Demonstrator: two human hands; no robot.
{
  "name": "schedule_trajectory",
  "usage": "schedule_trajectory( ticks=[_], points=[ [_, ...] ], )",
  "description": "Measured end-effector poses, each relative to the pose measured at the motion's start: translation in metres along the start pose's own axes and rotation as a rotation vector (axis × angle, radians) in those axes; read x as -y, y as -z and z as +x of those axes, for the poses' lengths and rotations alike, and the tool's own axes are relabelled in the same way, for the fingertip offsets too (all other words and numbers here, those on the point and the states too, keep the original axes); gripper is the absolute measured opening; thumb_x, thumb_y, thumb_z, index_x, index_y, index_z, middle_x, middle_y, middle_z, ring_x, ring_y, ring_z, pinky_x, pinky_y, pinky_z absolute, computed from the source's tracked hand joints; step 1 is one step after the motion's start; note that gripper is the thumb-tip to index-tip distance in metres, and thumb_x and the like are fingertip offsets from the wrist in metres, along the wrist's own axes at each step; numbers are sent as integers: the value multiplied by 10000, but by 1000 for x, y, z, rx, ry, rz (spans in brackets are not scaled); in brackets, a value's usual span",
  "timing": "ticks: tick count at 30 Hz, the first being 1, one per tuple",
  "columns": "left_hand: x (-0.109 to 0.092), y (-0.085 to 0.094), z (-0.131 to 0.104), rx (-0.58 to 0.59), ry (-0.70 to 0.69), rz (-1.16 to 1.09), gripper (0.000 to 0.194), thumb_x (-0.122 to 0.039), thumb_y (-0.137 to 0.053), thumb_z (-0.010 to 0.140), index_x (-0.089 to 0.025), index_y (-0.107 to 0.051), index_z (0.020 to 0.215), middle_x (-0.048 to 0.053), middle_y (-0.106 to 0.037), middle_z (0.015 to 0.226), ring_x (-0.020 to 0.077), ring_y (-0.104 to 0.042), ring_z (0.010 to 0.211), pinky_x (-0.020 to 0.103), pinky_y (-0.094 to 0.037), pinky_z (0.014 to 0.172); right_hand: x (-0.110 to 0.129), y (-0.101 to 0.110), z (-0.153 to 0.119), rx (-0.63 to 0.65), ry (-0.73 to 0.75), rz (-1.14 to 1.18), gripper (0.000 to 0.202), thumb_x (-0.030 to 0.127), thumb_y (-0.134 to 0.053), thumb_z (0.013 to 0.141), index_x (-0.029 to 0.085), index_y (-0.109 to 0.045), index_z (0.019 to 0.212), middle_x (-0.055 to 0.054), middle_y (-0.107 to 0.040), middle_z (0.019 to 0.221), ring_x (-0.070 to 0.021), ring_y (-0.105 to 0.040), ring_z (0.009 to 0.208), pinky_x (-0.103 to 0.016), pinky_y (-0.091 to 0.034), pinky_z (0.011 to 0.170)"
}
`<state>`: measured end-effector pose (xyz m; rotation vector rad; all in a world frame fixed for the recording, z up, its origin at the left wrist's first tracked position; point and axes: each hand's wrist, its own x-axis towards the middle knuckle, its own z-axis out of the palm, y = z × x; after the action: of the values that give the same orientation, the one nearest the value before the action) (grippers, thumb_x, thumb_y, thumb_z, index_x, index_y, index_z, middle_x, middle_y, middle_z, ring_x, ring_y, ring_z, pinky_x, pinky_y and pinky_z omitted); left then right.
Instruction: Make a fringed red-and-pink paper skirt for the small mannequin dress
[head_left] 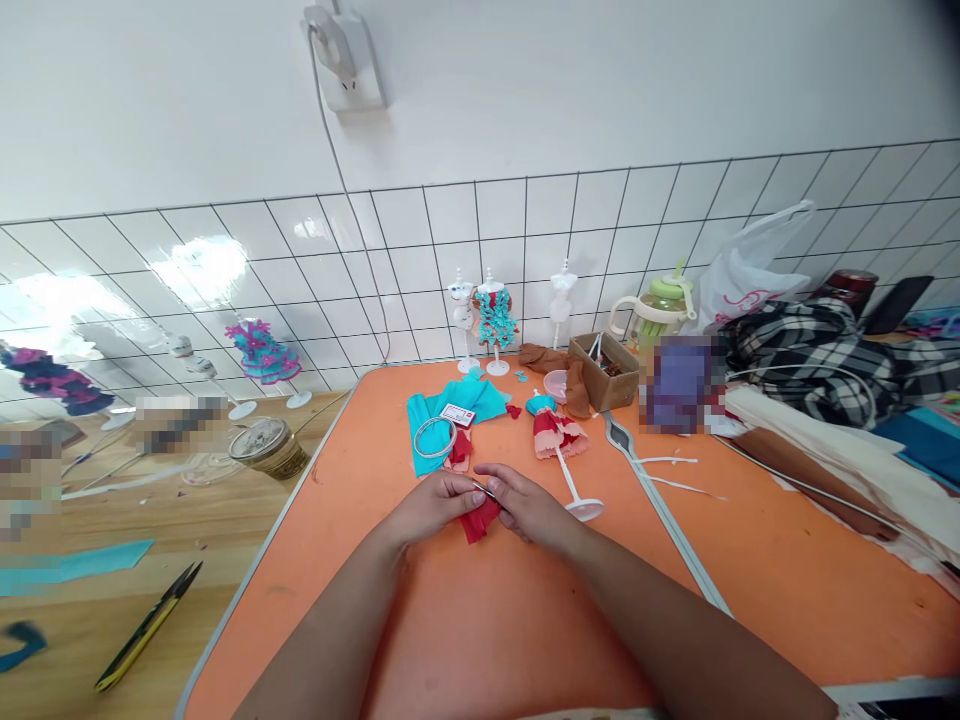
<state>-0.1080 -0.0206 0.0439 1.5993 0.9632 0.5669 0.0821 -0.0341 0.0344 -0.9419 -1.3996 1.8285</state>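
My left hand (441, 503) is closed, thumb and fingers pinched on a piece of red cloth (477, 523) that hangs below the fingertips. My right hand (531, 508) is closed around a slim metal tool (487, 491), whose tip points at the left thumb; its kind is mostly hidden by the fingers. Just beyond the hands lies turquoise cloth (421, 412) with a silver hoop (435, 437) and a small white label card (457, 414) on it. Right of them, a small dress form in a red and pink dress (559, 434) lies tilted on its side, its white base (585, 510) toward me.
White dress forms (561, 292), one wearing turquoise ruffles (496, 318), stand against the tiled wall. A cardboard box (606, 372), a green-lidded jug (664, 305) and plaid cloth (795, 345) are right. Yellow thread snips (150, 625) and a lidded cup (268, 445) sit left on the wooden table.
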Motion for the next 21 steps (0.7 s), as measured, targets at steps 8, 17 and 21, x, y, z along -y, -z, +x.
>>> schedule_trajectory(
  ticks=[8,17,21],
  points=[
    [0,1,0,-2,19,29,389,-497,-575,853,-147,-740,816,48,-697,753,159,-572,703,256,-426,678,9,-2,-4,-21,-91,-21,567,619,-449,873,193,-476,1246,102,-284,540,-73,-200,437,-200,-143,424],
    [-2,0,0,-16,38,-26,398,-521,-588,834,-148,-717,781,28,-635,704,133,-495,649,240,-378,622,7,3,-3,-23,-87,-54,582,645,-413,883,194,-501,1240,102,-278,494,-83,-211,423,-206,-142,417],
    [-1,0,2,-132,93,-106,435,-565,-613,796,-141,-672,726,2,-560,628,110,-433,580,228,-327,548,9,4,-3,-56,-108,-23,566,643,-418,881,201,-509,1223,101,-293,511,-73,-180,421,-201,-116,400]
  ],
)
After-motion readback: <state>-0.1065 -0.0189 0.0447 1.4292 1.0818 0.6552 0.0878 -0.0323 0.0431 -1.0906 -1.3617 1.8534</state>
